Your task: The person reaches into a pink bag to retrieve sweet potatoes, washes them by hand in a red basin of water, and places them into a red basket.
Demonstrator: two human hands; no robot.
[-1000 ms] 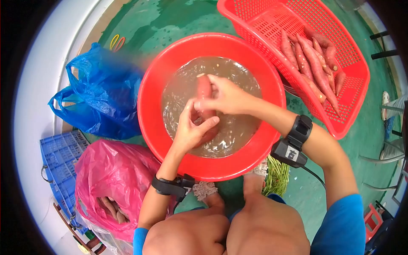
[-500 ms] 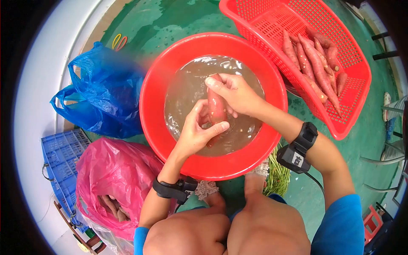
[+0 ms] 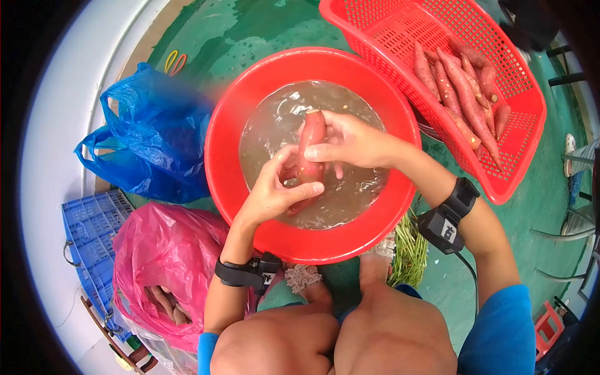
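Note:
A reddish sweet potato point(image 3: 312, 134) is held over the murky water point(image 3: 350, 206) in a round red basin point(image 3: 225, 134). My left hand point(image 3: 275, 187) grips its lower part, with the thumb across the front. Higher up, my right hand point(image 3: 350, 142) has its thumb pressed on the skin and its fingers behind. The potato stands nearly upright in view, its pale cut tip pointing away from me. Its lower end passes below my left thumb and is partly hidden.
A red slotted basket point(image 3: 431, 28) with several sweet potatoes point(image 3: 465, 94) stands at the upper right. On the left are a blue plastic bag point(image 3: 150, 137), a blue crate point(image 3: 94, 228) and a pink bag point(image 3: 169, 240) holding more roots. Green stalks point(image 3: 409, 253) lie beside my foot.
My right hand has slid down the sweet potato from its top towards the middle, baring the cut tip. My left hand and the potato have shifted slightly left.

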